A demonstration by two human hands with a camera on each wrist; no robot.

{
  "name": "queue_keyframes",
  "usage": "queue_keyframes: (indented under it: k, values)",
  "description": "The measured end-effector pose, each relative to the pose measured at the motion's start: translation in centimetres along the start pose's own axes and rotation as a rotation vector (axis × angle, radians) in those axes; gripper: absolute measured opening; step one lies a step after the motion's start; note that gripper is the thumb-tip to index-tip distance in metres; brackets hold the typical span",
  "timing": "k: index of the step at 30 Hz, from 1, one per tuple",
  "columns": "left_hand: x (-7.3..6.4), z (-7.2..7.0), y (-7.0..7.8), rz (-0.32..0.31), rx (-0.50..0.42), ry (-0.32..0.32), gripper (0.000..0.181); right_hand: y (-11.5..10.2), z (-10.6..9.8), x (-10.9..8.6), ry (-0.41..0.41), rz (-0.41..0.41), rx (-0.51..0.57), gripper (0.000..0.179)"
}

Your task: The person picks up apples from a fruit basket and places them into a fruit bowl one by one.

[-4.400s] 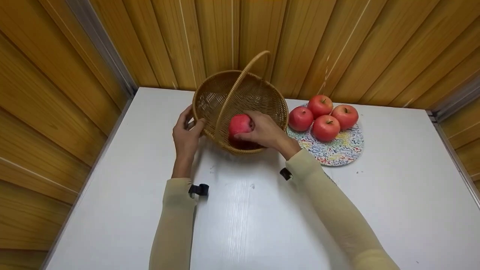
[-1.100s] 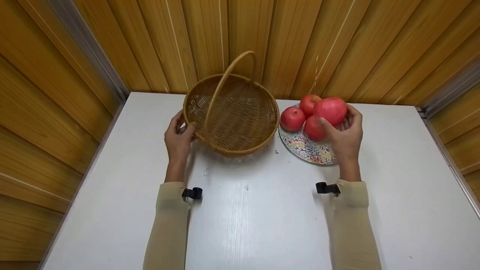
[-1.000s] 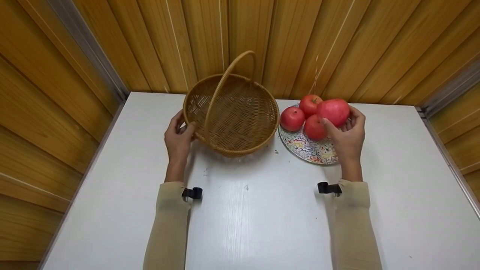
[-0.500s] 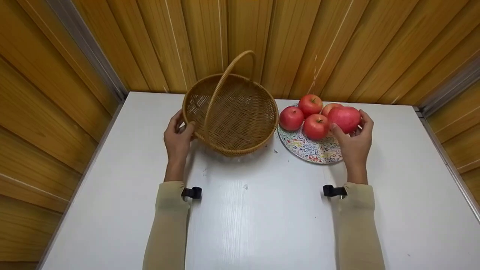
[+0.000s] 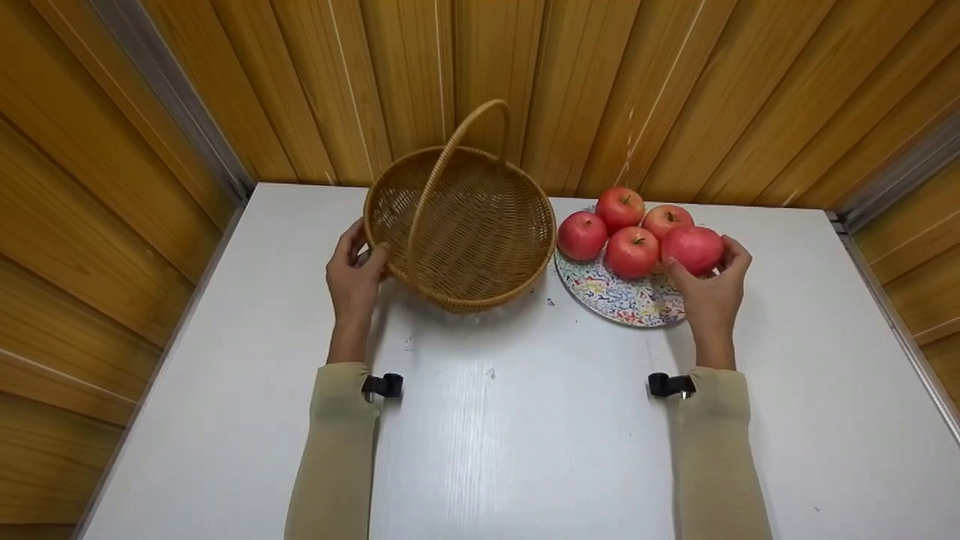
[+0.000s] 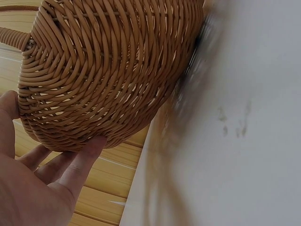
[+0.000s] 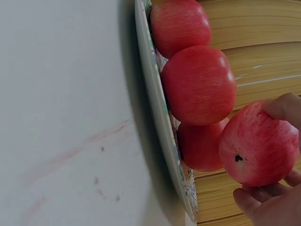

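A round wicker basket (image 5: pixel 472 225) with a tall arched handle stands at the back of the table, its mouth tipped toward me and only bare weave showing inside. My left hand (image 5: pixel 352 281) grips the left side of its rim, thumb over the edge and fingers behind; the left wrist view shows the fingers against the woven wall. To the right, my right hand (image 5: pixel 712 292) holds a red apple (image 5: pixel 692 250) over the right side of a speckled plate (image 5: pixel 626 300). In the right wrist view this apple (image 7: pixel 258 143) is tilted, with one dark end showing.
Several other red apples (image 5: pixel 632 252) sit clustered on the back part of the plate, close beside the held one. Wood-plank walls (image 5: pixel 495 67) rise behind the white table (image 5: pixel 487 435). The basket's right rim comes near the plate's left edge.
My right hand has carried the apple out of the basket to the plate, then slightly right and lower, uncovering the apples behind. The left hand keeps its grip on the rim.
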State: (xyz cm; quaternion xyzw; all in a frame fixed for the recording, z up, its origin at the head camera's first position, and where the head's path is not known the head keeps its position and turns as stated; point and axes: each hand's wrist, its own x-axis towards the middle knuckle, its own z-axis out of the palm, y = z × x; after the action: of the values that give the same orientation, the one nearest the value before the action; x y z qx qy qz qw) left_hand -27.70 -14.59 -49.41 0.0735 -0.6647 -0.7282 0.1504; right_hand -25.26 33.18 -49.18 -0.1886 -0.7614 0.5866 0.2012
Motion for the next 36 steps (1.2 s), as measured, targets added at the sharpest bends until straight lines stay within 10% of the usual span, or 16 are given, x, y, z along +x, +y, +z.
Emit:
queue_keyframes:
  k: [36]
  values:
    - [0.14,-0.11,-0.39,0.013,0.002,-0.003,0.054,0.70,0.00,0.53,-0.068,0.245,-0.258,0.100]
